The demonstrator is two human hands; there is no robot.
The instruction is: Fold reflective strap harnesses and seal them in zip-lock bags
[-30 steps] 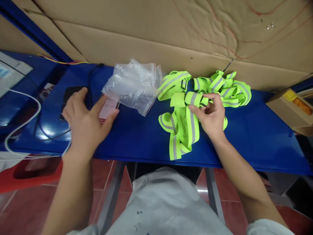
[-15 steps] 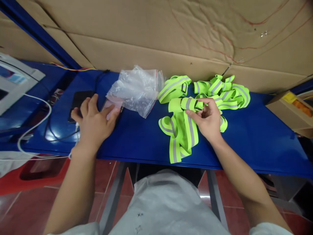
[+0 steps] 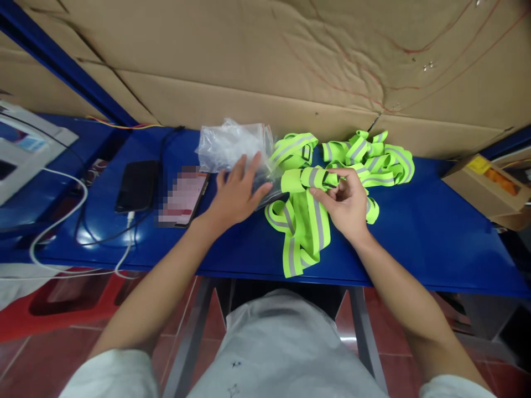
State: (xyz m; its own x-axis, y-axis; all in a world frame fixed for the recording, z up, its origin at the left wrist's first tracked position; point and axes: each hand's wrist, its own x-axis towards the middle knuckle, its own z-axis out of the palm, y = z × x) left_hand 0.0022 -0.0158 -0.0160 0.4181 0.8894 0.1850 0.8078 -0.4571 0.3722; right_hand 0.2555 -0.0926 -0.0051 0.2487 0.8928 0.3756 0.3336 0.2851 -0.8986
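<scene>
Between the thumb and fingers of my right hand (image 3: 345, 200) is one end of a neon-yellow reflective strap (image 3: 313, 179), a grey stripe along its middle. Its loose lengths hang in folds toward the table's front edge. My left hand (image 3: 238, 193), fingers spread, is over the near side of the clear plastic bags (image 3: 230, 145); whether it touches them I cannot tell. Behind the held strap lies a coiled reflective strap with a black buckle (image 3: 292, 150). More tangled straps (image 3: 385, 160) lie behind and right of my right hand.
On the blue table (image 3: 232, 251), left of my left hand, lie a phone with a lit screen (image 3: 182, 199) and a dark phone (image 3: 138, 185) plugged into a white cable (image 3: 131, 221). An open cardboard box (image 3: 477, 185) stands at the right. A cardboard-covered wall (image 3: 249, 66) rises behind.
My left hand has moved right, off the phones to the plastic bags, uncovering both phones. The bags have shifted off the lit phone. My right hand keeps its hold on the strap.
</scene>
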